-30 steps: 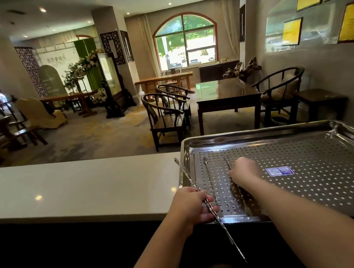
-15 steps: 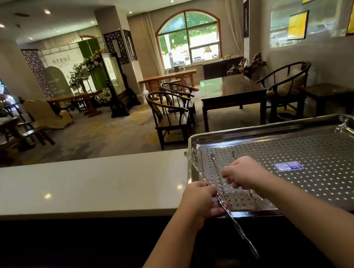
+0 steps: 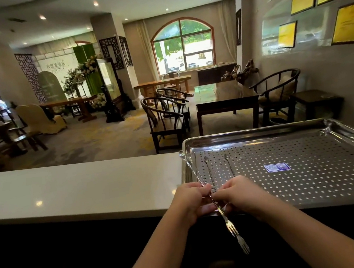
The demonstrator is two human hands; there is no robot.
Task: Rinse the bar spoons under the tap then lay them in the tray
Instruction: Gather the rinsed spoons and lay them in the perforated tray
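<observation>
Right hand [image 3: 241, 195] joined spoon [image 3: 222, 215], white counter [image 3: 78, 190]

A long twisted-stem bar spoon [image 3: 216, 204], small bowl at its far end and a fork at its near end, slants over the near left corner of the perforated steel tray [image 3: 310, 175]. Two more bar spoons [image 3: 208, 170] lie side by side, lengthwise, on the tray's left part.

Bright arched window [image 3: 183, 44] and ceiling spotlights; dark underexposed foreground, wide-angle bending at edges.
</observation>
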